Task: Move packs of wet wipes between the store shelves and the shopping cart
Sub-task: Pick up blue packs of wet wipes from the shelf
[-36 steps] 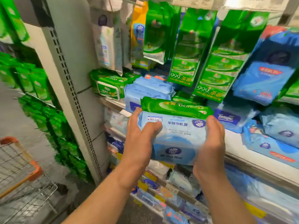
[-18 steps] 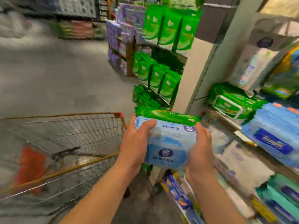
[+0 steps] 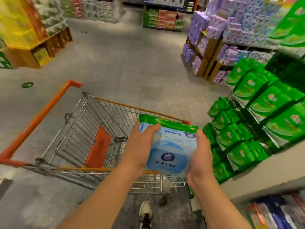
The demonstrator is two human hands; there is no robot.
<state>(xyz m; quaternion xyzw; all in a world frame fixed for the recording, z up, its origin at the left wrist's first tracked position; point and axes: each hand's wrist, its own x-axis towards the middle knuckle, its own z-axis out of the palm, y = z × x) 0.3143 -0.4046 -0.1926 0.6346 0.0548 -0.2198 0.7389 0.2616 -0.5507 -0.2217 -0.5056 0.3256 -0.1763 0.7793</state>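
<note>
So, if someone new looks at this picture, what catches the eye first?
First, the two stacked packs held between both hands, centre: a blue wipes pack with a green pack on top. Just behind them stands the wire shopping cart with its orange handle. At right, rows of bright green packs fill the shelves.

The green pack [image 3: 168, 123] hides behind the blue pack [image 3: 170, 151] — only its top shows. The shoe [image 3: 145, 214] is cut off below. Far shelves [image 3: 162, 17] look blurry.

Glossy plastic wipes pack [image 3: 170, 151]; bare wire-metal cart [image 3: 92, 129]; matt grey floor [image 3: 123, 63].
</note>
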